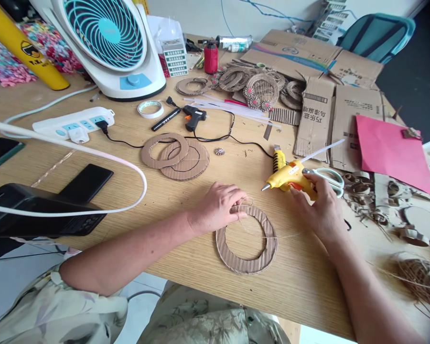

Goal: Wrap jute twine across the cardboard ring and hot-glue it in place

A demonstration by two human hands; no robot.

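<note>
At the upper left rim of a corrugated cardboard ring [222, 243] near the table's front edge, my left hand [220, 206] is closed in a pinch. A thin strand of twine [283, 237] loops up from its fingertips and trails right across the ring. My right hand [320, 205] grips the handle of a yellow hot glue gun [288, 176], its nozzle pointing left and a clear glue stick [324, 150] poking out of its back. I cannot tell whether the gun rests on the table. Just behind it lie a yellow utility knife [278, 160] and pale-handled scissors [331, 180].
A cut ring and a marked cardboard disc [188, 165] overlap left of centre. Beyond them are a black glue gun [194, 117], tape [150, 109], a power strip [73, 123] and a fan [129, 71]. Cardboard sheets [356, 119], scraps and a twine ball [421, 277] occupy the right.
</note>
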